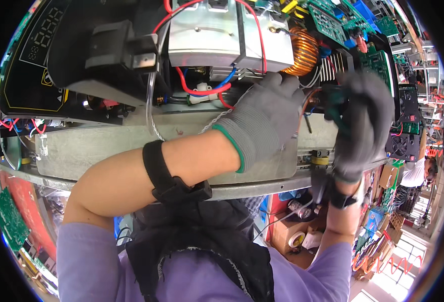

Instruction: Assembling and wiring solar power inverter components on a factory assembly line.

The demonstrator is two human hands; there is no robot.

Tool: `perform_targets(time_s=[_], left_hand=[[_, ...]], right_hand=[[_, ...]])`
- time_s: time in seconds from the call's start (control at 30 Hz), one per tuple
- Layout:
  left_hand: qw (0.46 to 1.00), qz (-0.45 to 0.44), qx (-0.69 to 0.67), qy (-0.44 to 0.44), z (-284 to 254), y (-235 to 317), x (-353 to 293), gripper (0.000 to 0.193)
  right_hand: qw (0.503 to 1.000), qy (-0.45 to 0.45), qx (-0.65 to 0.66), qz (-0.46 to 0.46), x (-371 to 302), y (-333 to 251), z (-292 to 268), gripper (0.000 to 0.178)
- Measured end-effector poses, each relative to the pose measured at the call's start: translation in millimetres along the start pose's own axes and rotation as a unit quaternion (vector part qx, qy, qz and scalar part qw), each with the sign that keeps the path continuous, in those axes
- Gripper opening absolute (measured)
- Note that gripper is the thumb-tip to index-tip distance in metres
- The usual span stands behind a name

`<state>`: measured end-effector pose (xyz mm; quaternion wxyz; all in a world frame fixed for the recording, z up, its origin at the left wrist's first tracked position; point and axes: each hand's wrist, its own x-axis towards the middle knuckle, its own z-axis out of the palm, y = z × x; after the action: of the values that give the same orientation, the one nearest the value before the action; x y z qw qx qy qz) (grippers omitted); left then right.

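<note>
My left hand [270, 113], in a grey knit glove with a green cuff edge, reaches to the near side of the opened electronic unit. Its fingers are bent together below the silver heat sink block [207, 38] and beside the copper-wound ring coil [301, 52]; what they grip is hidden. Thin wires [310, 94] run just right of these fingers. My right hand [365, 123], also gloved in grey, is raised to the right of the coil and smeared by motion. Its fingers, and whatever may be in them, cannot be made out.
A black panel with a digital display [46, 35] lies left. A black rocker-like housing [114, 48] stands beside the heat sink. Red wires [197, 89] loop underneath it. Green circuit boards [327, 22] and black fans [408, 100] are at right. The metal bench edge [252, 189] runs before me.
</note>
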<state>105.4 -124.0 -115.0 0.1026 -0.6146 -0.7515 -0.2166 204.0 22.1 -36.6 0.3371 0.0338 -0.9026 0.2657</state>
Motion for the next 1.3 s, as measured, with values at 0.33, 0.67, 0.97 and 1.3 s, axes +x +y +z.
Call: perform_targets(time_s=[0.33,0.67,0.97,1.3], left_hand=[[0.995,-0.063,-0.073,0.031,6.8,1.7,3.7,0.018],[1.0,0.012,-0.005,0.011,0.7,-0.9,0.7,0.019],[0.999,-0.03,-0.045,0.002,8.2,2.3,0.4,0.021],[1.0,0.017,-0.011,-0.024,1.0,-0.4,0.1,0.018]], right_hand=[[0.993,0.015,0.076,-0.087,-23.9,20.7,17.9,0.022],[0.99,0.025,0.097,-0.102,-32.5,7.0,16.5,0.027],[1.0,-0.013,-0.019,-0.011,15.1,8.0,9.9,0.026],[0.971,0.073,0.149,-0.171,-50.7,15.7,30.4,0.026]])
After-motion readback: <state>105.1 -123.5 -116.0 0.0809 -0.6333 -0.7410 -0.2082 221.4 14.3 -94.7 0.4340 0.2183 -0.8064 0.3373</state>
